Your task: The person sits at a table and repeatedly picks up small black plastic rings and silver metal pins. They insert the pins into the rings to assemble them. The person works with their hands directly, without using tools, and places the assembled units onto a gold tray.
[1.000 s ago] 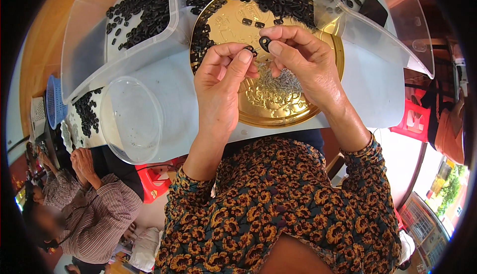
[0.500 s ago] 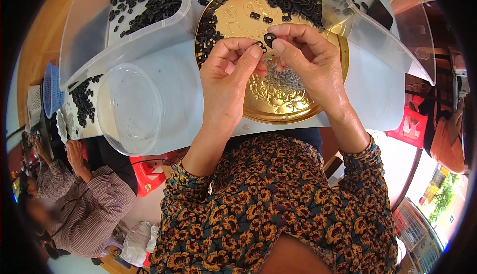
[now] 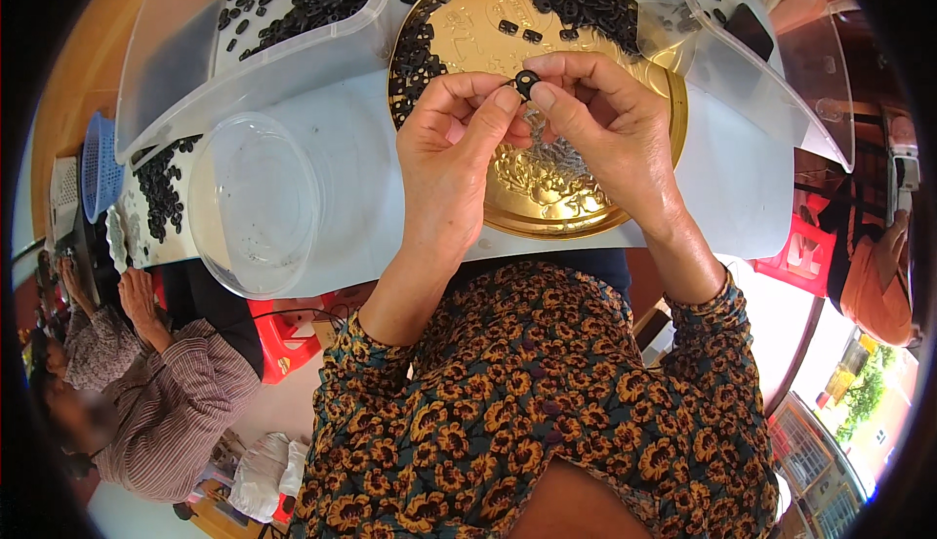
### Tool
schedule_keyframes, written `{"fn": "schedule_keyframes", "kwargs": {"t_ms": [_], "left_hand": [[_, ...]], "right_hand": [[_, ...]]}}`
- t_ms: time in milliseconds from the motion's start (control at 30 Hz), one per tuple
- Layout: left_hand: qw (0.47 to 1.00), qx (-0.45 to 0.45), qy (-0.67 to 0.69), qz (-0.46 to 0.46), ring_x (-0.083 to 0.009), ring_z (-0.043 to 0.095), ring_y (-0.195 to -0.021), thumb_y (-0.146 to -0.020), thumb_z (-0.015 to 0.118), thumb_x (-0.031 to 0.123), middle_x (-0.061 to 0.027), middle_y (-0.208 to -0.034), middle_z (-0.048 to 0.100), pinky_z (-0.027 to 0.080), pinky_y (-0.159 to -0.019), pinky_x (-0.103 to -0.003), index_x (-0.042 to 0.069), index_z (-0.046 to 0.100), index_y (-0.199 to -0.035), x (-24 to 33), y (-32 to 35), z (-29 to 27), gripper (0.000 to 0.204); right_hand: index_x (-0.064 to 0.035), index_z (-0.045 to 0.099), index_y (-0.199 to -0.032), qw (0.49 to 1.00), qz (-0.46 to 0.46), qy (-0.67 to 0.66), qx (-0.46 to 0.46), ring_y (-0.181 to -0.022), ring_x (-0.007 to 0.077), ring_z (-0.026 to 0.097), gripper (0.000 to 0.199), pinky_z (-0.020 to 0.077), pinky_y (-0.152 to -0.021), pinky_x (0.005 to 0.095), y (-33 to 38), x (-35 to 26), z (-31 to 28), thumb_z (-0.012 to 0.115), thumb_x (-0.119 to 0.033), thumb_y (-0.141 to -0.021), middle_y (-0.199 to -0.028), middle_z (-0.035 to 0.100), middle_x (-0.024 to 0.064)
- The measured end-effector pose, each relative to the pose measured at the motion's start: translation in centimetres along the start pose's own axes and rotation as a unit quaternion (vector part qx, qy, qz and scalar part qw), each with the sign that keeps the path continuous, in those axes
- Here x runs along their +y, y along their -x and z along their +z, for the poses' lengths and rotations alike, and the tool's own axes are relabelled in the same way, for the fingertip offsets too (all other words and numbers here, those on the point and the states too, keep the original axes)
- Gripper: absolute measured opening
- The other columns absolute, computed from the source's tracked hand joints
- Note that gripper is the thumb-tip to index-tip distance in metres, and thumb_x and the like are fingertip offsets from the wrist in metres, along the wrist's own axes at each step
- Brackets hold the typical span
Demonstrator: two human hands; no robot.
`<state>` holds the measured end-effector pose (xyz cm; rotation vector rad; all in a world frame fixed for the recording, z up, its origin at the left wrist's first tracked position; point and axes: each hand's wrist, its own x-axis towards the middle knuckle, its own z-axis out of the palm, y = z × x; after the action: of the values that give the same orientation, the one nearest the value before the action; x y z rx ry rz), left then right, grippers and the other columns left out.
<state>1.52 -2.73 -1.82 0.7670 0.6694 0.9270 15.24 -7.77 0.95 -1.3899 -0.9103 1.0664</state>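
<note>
Over the round golden tray (image 3: 459,36), my two hands meet fingertip to fingertip. My right hand (image 3: 615,124) pinches a small black plastic piece (image 3: 524,92) with a round hole in it. My left hand (image 3: 447,144) is closed at thumb and forefinger on a small dark piece, mostly hidden by the fingertips and touching or almost touching the black one. Below the hands, small silvery metal pieces (image 3: 561,160) lie heaped in the tray. Many black plastic pieces (image 3: 586,7) line its far and left sides, with a few loose ones nearer the middle.
A clear plastic bin (image 3: 283,68) with black pieces stands at far left, another clear bin (image 3: 771,80) at far right. A round transparent tub (image 3: 256,207) sits on the left of the pale table (image 3: 737,187). Beside a blue basket (image 3: 101,168), a person in a striped shirt (image 3: 185,412) works at left.
The black piece in my right hand has moved slightly left and down, closing the gap to my left fingertips, and its hole shows more plainly. Both hands keep their pinch.
</note>
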Motion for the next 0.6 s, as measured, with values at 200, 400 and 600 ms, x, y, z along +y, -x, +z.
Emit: {"fn": "schedule_keyframes", "kwargs": {"t_ms": [200, 400, 600], "left_hand": [[1.000, 0.003, -0.009, -0.005, -0.0128, 0.062, -0.069, -0.089, 0.063, 0.003, -0.0086, -0.082, 0.064, 0.053, -0.064, -0.025, -0.003, 0.059, -0.097, 0.14, 0.06, 0.05, 0.011], [1.000, 0.008, 0.016, 0.000, -0.0131, 0.062, -0.068, -0.088, 0.063, 0.002, -0.0093, -0.079, 0.064, 0.053, -0.063, -0.025, -0.003, 0.060, -0.095, -0.24, -0.10, 0.08, 0.009], [1.000, -0.005, -0.005, 0.002, -0.0111, 0.059, -0.074, -0.090, 0.062, 0.005, -0.0058, -0.088, 0.064, 0.051, -0.068, -0.027, 0.000, 0.060, -0.101, 0.04, -0.28, 0.03, 0.012]], "right_hand": [[0.0018, 0.061, -0.109, 1.000, -0.002, -0.009, 0.000, -0.081, 0.0060, 0.061, 0.021, 0.0514, -0.068, 0.0199, 0.04, -0.08, 0.04, 0.061, -0.007, -0.090, -0.091, 0.065, 0.0040], [0.0015, 0.062, -0.109, 0.999, -0.014, -0.048, 0.011, -0.075, 0.0058, 0.060, 0.019, 0.0509, -0.065, 0.0202, 0.14, 0.45, 0.76, 0.059, -0.007, -0.092, -0.086, 0.066, 0.0039], [0.0012, 0.062, -0.112, 0.999, -0.019, -0.033, 0.013, -0.071, 0.0059, 0.058, 0.022, 0.0484, -0.062, 0.0200, -0.07, -0.04, 0.69, 0.059, -0.008, -0.092, -0.087, 0.065, 0.0043]]}}
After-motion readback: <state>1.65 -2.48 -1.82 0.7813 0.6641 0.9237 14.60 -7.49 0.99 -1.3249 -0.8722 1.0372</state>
